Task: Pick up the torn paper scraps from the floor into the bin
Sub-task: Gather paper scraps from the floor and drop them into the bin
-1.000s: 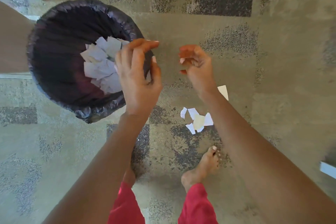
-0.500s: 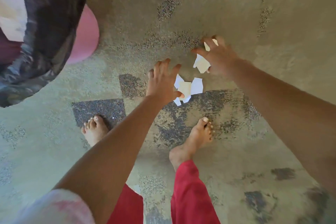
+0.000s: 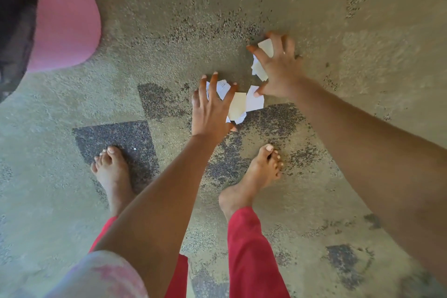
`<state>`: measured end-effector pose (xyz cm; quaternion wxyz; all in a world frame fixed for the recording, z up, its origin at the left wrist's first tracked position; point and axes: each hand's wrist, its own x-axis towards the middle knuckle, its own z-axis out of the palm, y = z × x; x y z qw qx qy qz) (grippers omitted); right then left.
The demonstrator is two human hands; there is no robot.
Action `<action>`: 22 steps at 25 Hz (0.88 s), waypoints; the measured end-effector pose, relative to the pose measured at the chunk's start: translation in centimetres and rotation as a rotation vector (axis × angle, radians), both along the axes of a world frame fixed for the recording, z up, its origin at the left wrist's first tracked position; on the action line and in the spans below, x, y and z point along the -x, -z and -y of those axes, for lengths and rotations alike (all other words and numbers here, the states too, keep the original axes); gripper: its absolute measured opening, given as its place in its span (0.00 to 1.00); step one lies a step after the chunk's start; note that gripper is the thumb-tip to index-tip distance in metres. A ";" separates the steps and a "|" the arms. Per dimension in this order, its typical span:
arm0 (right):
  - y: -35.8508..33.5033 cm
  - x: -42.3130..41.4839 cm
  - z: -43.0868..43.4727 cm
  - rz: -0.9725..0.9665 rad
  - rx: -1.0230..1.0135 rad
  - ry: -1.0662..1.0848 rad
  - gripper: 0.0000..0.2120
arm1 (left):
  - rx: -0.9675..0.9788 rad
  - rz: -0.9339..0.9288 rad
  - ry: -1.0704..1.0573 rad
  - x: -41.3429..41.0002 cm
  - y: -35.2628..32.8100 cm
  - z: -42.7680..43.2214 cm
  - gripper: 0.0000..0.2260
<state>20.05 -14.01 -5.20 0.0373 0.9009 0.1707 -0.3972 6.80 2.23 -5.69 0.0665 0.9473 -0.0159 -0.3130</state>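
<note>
you have a small cluster of torn paper scraps (image 3: 254, 100) lying flat on the carpeted floor (image 3: 362, 19). a cream piece (image 3: 238, 104) sits in the middle, overlapping white pieces (image 3: 222, 87), one with faint marks, partly under your left hand (image 3: 210, 109). two more cream scraps (image 3: 259, 72) lie just beyond, half covered by your right hand (image 3: 280, 68). the bin (image 3: 65, 19), pink with a black liner (image 3: 14, 19), stands well apart at far left, cut by the edge.

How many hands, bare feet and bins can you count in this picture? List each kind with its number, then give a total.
Hands: 2, left hand and right hand
Bare feet: 2, left foot and right foot
Bins: 1, pink bin
Total: 5
</note>
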 end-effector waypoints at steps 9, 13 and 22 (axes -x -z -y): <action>-0.1 8.4 -2.7 0.038 -0.011 0.123 0.56 | 0.057 0.134 0.014 -1.0 0.5 -0.9 0.32; 0.3 11.0 -4.6 0.106 0.024 0.191 0.50 | 0.114 0.092 -0.019 -2.0 0.5 -1.3 0.25; 0.9 12.8 -5.0 0.172 -0.100 0.314 0.27 | 0.288 -0.063 -0.092 -2.5 -0.3 -1.8 0.12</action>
